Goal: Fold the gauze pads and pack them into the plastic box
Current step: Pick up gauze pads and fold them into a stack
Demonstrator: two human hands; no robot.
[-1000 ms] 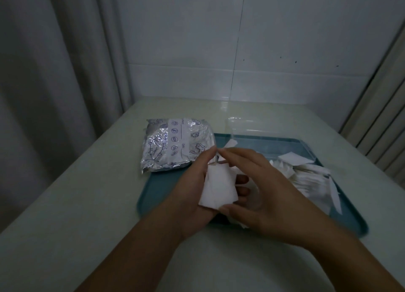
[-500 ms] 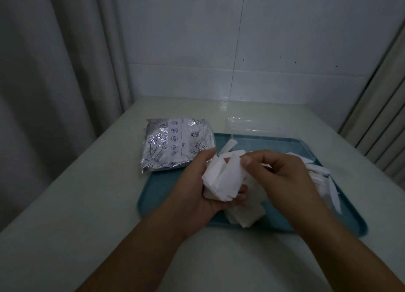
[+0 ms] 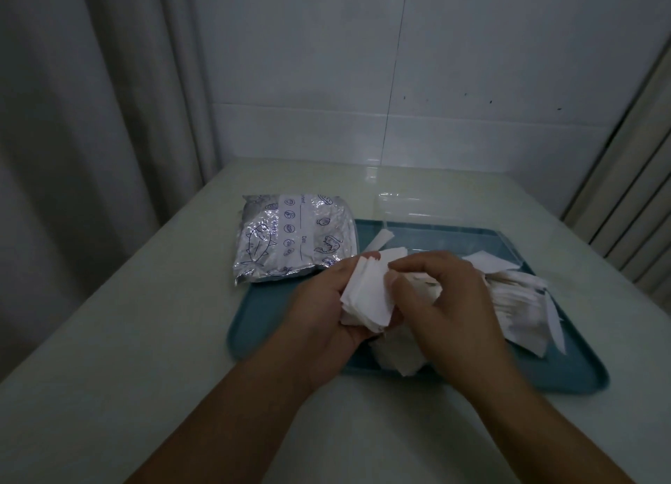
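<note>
My left hand (image 3: 323,302) grips a small stack of folded white gauze pads (image 3: 366,294) above the teal tray (image 3: 290,323). My right hand (image 3: 446,302) curls over the stack's right side and pinches its top edge with thumb and forefinger. A loose heap of unfolded gauze pads (image 3: 519,302) lies on the right half of the tray, and a few more pads (image 3: 397,356) lie under my hands. The clear plastic box (image 3: 417,211) stands at the tray's far edge, hard to make out.
A silver foil pouch (image 3: 290,240) with printed drawings lies on the tray's far left corner, partly on the pale table (image 3: 145,338). Curtains hang at the left, a tiled wall stands behind, and a ribbed panel rises at the right.
My right hand moved from beside the stack to over it and closed on its top edge. The pads in my left hand went from fanned out to gathered into a tighter stack.
</note>
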